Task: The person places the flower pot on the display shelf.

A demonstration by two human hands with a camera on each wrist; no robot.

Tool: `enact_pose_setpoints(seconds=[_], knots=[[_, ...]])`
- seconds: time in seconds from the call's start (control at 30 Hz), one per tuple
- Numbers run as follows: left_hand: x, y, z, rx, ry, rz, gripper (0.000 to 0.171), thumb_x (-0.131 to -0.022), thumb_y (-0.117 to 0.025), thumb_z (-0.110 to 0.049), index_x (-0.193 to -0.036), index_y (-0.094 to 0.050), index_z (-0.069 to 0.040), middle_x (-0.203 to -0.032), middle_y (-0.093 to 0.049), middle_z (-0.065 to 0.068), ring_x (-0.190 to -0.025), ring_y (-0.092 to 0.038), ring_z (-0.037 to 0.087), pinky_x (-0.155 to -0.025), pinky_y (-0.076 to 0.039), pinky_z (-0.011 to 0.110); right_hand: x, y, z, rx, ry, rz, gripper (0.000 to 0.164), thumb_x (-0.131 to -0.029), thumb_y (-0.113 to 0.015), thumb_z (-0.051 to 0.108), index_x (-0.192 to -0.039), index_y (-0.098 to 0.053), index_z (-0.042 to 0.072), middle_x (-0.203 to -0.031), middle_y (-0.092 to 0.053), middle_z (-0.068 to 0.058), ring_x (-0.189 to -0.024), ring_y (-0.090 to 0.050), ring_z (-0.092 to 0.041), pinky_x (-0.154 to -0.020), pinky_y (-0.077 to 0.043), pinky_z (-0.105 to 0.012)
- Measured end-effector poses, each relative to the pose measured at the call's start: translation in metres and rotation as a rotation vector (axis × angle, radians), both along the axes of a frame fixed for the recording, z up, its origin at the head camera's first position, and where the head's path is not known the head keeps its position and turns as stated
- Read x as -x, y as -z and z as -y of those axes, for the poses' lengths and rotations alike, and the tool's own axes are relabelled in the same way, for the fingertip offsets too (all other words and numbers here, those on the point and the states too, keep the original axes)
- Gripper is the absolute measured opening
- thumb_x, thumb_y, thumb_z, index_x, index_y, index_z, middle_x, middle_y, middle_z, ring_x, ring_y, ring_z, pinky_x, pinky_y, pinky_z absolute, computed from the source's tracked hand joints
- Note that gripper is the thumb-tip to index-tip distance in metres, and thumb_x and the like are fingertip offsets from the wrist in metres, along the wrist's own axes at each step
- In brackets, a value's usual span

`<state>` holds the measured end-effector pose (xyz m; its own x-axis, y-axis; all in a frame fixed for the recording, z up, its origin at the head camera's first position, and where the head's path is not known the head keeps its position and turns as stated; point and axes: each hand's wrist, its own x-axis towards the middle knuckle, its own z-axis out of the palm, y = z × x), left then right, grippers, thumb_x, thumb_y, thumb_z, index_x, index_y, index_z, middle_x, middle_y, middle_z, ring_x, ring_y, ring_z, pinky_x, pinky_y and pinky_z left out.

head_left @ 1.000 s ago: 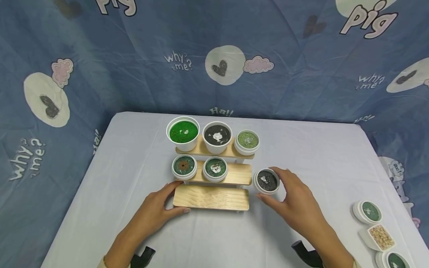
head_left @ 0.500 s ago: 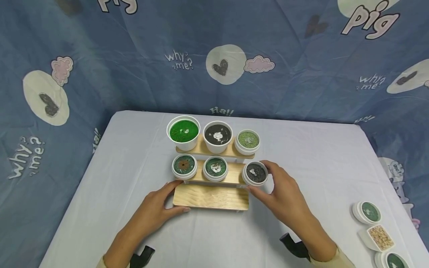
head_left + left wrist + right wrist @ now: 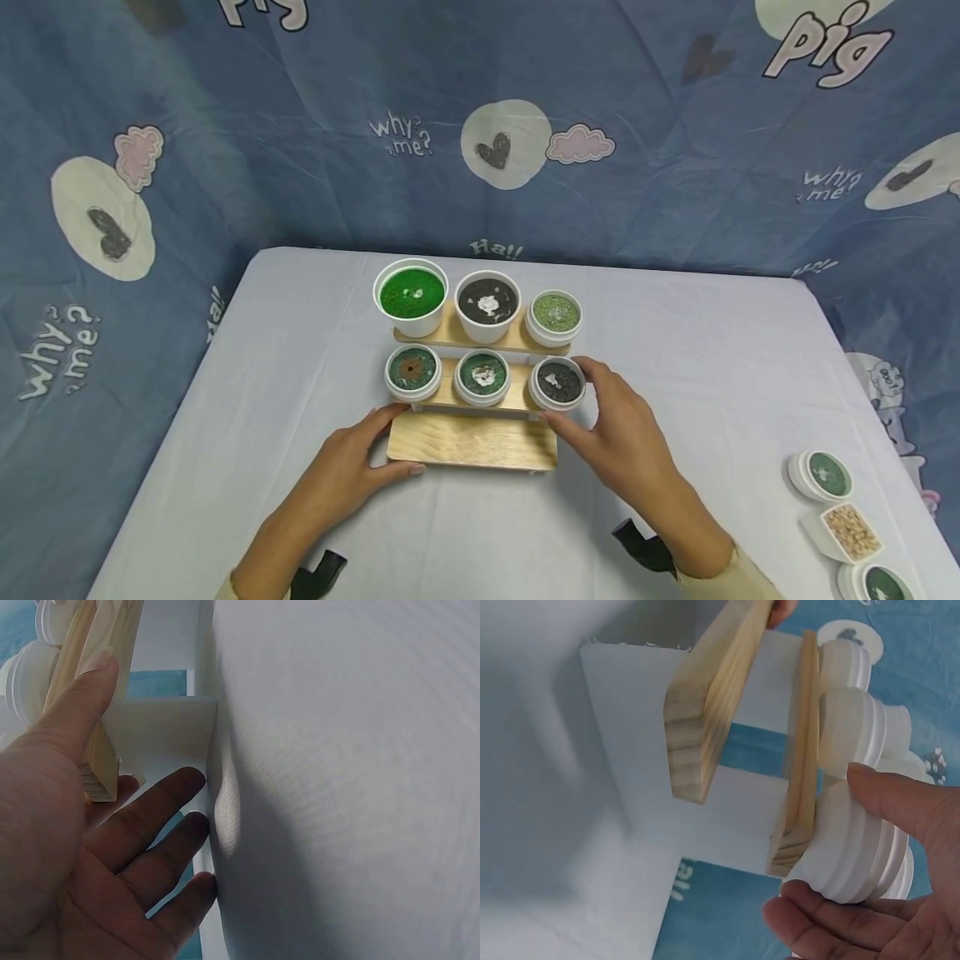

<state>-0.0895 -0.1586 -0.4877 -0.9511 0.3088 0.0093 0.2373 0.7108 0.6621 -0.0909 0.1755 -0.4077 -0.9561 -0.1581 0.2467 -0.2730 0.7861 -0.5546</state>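
Note:
A three-tier stand with wooden shelves (image 3: 472, 439) is on the white-covered table. My left hand (image 3: 345, 471) grips the left end of its lowest shelf, thumb on the front edge; the left wrist view shows the other fingers spread beneath the wood. My right hand (image 3: 626, 437) holds a small round white pot (image 3: 847, 844) with dark grey filling, between thumb and fingers, at the right end of the middle shelf. Left of it on that shelf are a green-filled pot with a white patch (image 3: 482, 377) and one with a brown centre (image 3: 412, 372).
The top shelf bears a bright green cup (image 3: 411, 296), a dark-filled cup (image 3: 487, 304) and a light green pot (image 3: 553, 317). At the table's right edge stand a green pot (image 3: 821, 475), a square tub of beige pieces (image 3: 843, 532) and another green pot (image 3: 877, 582).
My right hand has carried the dark-filled pot leftward, from beside the stand onto the right end of the middle shelf. The left hand stays on the lowest shelf.

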Motion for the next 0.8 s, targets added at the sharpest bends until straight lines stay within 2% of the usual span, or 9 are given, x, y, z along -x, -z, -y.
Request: enact_pose_setpoints(seconds=[0.33,0.57,0.8], knots=[[0.001,0.001,0.0,0.001,0.0,0.0,0.081,-0.07,-0.075,-0.062,-0.14,-0.048,-0.029,-0.133,-0.058,-0.004,-0.118,-0.056,0.018,-0.096,-0.047,0.044,0.001,0.004,0.005,-0.016,-0.001,-0.034,0.071,-0.077,-0.082,0.038,-0.132,-0.05,0.007,-0.121,-0.061,-0.008,-0.114,-0.057,-0.026,-0.091,-0.049,-0.045],[0.0,0.0,0.0,0.007,-0.003,0.012,0.082,-0.071,-0.074,-0.063,-0.14,-0.047,-0.03,-0.133,-0.058,-0.002,-0.119,-0.056,0.02,-0.096,-0.047,0.045,-0.004,0.007,-0.001,-0.061,0.025,0.008,0.08,-0.075,-0.083,0.041,-0.137,-0.045,0.006,-0.131,-0.056,-0.013,-0.125,-0.049,-0.034,-0.106,-0.037,-0.048],[0.0,-0.001,0.0,0.005,-0.005,0.021,0.082,-0.071,-0.074,-0.063,-0.141,-0.047,-0.029,-0.135,-0.057,-0.002,-0.12,-0.055,0.02,-0.097,-0.046,0.046,-0.015,0.007,-0.028,-0.102,0.091,0.033,0.088,-0.074,-0.081,0.048,-0.142,-0.041,0.01,-0.133,-0.054,-0.015,-0.124,-0.047,-0.037,-0.098,-0.041,-0.054]])
